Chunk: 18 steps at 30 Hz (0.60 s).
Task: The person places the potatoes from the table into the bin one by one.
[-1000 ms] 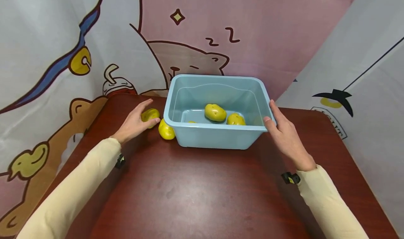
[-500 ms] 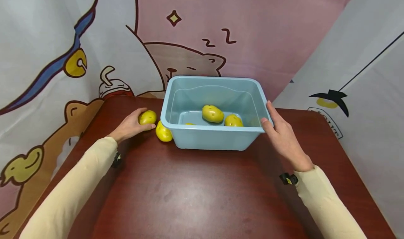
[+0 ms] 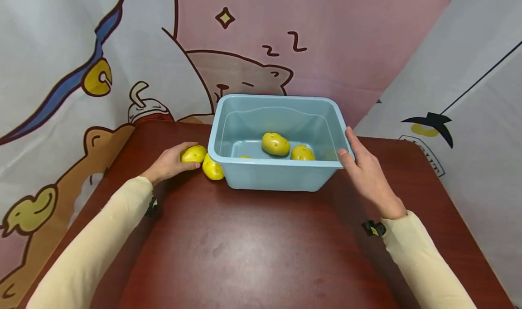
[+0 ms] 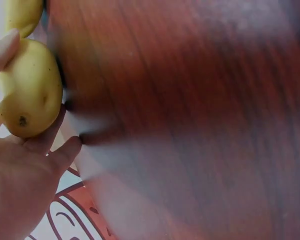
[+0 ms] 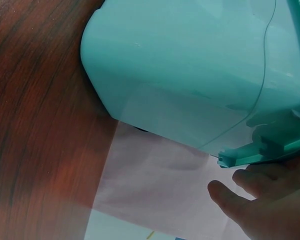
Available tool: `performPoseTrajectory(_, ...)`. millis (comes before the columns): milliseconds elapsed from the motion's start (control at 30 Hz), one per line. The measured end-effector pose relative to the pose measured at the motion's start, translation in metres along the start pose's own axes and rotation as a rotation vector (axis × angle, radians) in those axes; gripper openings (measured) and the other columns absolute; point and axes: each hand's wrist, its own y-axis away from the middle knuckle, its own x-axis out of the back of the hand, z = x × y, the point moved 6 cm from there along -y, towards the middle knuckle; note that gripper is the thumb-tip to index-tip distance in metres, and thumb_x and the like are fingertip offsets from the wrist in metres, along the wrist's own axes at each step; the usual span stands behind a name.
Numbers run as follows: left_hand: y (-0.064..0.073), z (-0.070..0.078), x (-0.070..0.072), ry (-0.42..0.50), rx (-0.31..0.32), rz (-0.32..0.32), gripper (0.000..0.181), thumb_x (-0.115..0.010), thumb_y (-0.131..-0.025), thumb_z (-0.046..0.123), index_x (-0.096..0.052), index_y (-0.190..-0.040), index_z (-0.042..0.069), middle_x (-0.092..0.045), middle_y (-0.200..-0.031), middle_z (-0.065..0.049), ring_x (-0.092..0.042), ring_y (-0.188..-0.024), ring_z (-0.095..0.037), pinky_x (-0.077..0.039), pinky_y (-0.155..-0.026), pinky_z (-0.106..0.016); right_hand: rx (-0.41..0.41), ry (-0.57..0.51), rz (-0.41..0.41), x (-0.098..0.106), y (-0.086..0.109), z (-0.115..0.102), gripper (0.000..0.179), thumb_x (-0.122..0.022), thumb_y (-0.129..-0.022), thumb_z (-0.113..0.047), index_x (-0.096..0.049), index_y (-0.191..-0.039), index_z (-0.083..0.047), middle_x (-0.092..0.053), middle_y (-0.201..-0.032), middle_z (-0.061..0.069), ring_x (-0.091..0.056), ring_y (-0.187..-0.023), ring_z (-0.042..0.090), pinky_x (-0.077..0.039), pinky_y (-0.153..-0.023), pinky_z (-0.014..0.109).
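Observation:
My left hand [image 3: 169, 164] grips a yellow potato [image 3: 194, 154] on the table, thumb on the near side and fingers behind it. In the left wrist view this potato [image 4: 32, 90] shows dark eyes in its skin. Just to its right, a second potato [image 3: 213, 167] lies against the left side of a light blue plastic bin [image 3: 269, 176]. My right hand [image 3: 369, 177] holds the bin's right rim, thumb over the edge and fingers along the outside. Inside the bin lie a potato [image 3: 275, 144], another potato [image 3: 302, 153] and a yellow sliver of one more [image 3: 246, 156], mostly hidden by the front wall.
The reddish-brown table [image 3: 244, 245] stretches in front of the bin toward me. Printed cartoon cloth [image 3: 346, 37] hangs close behind the table and along both sides. The bin stands near the table's back edge.
My left hand has come down around the left potato and gripped it, then shifted it slightly right toward the second potato. The right hand stays on the bin's rim.

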Motion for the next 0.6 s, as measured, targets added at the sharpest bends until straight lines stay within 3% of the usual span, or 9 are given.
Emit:
performPoseTrajectory(300, 0.012, 0.017, 0.018, 0.022, -0.021, 0.066, 0.079, -0.081, -0.091, 0.035, -0.043, -0.158, 0.014, -0.051, -0.149, -0.017, -0.053, -0.116, -0.036, -0.046, -0.098, -0.053, -0.008, -0.002, -0.008, 0.001, 0.002, 0.002, 0.068, -0.047, -0.110, -0.040, -0.014, -0.167, -0.025, -0.020, -0.172, 0.002, -0.035, -0.148, 0.044, -0.034, -0.109, 0.071)
performPoseTrajectory(600, 0.037, 0.036, 0.039, 0.098, -0.070, 0.155, 0.078, -0.080, -0.091, 0.043, -0.045, -0.157, 0.021, -0.054, -0.147, -0.011, -0.053, -0.115, -0.033, -0.047, -0.095, -0.052, 0.001, -0.006, -0.007, 0.000, 0.000, 0.001, 0.068, -0.047, -0.110, -0.040, -0.014, -0.167, -0.024, -0.020, -0.172, 0.002, -0.034, -0.149, 0.042, -0.033, -0.112, 0.069)
